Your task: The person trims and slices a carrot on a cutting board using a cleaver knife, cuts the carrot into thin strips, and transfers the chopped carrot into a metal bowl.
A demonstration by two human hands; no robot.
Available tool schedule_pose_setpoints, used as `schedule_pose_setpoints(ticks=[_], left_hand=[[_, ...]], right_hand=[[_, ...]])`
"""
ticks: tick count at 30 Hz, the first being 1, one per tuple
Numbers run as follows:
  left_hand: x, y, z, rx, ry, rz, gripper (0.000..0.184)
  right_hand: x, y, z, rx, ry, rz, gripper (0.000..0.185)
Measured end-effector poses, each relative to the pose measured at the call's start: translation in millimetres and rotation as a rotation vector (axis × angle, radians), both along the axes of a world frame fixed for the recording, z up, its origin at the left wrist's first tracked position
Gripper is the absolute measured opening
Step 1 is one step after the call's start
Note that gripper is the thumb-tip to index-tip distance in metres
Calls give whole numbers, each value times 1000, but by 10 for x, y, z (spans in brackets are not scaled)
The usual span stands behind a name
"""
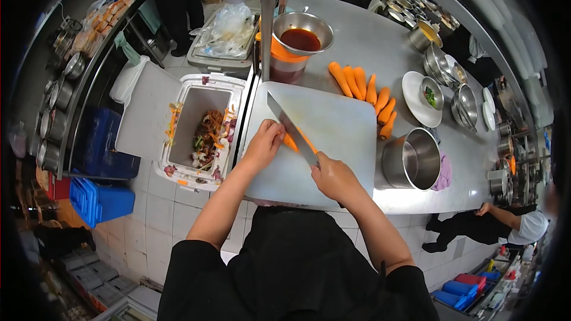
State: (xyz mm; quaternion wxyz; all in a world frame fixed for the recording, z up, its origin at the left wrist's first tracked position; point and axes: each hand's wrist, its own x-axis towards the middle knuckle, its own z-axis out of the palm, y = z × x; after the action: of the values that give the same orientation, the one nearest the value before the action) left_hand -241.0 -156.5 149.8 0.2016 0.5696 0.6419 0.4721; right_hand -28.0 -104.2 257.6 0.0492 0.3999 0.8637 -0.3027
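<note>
My right hand [335, 176] is wrapped round the handle of a large kitchen knife [291, 126]. Its blade points away from me and to the left, lying across a carrot [290, 143] that shows on both sides of the steel. With curled fingers, my left hand [265, 144] grips the carrot's left end, close beside the blade. Under both hands lies a white cutting board [345, 125]. Several whole carrots [355, 82] lie in a row along the board's far right corner, partly on the steel table [369, 30].
A bin [241, 92] holding peelings stands left of the board. Beyond the board, a steel bowl [324, 27] of dark red liquid rests on a container. At right are a steel pot [411, 159], a white plate [411, 92] and bowls [464, 107]. A metal post [269, 24] rises at the board's far left.
</note>
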Motion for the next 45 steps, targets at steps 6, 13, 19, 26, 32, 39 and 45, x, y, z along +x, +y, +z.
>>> schedule_pose_setpoints(ticks=[6, 13, 19, 26, 32, 39, 45], left_hand=[[-21, 29, -38, 11, 6, -1, 10], [-28, 39, -100, 64, 65, 13, 11], [-11, 30, -98, 33, 10, 15, 13], [-32, 20, -58, 33, 29, -7, 12], [-39, 17, 7, 58, 14, 19, 10], [-87, 23, 3, 3, -58, 58, 9], [-106, 42, -32, -16, -15, 18, 8]], right_hand=[[-161, 98, -532, -7, 78, -52, 28], [-56, 12, -380, 126, 208, -59, 24], [-7, -12, -41, 63, 109, -36, 24], [-16, 31, -64, -27, 50, -13, 25], [-198, 49, -467, -30, 77, -84, 28], [-172, 65, -477, -14, 41, -95, 30], [-75, 21, -575, 22, 168, -87, 32]])
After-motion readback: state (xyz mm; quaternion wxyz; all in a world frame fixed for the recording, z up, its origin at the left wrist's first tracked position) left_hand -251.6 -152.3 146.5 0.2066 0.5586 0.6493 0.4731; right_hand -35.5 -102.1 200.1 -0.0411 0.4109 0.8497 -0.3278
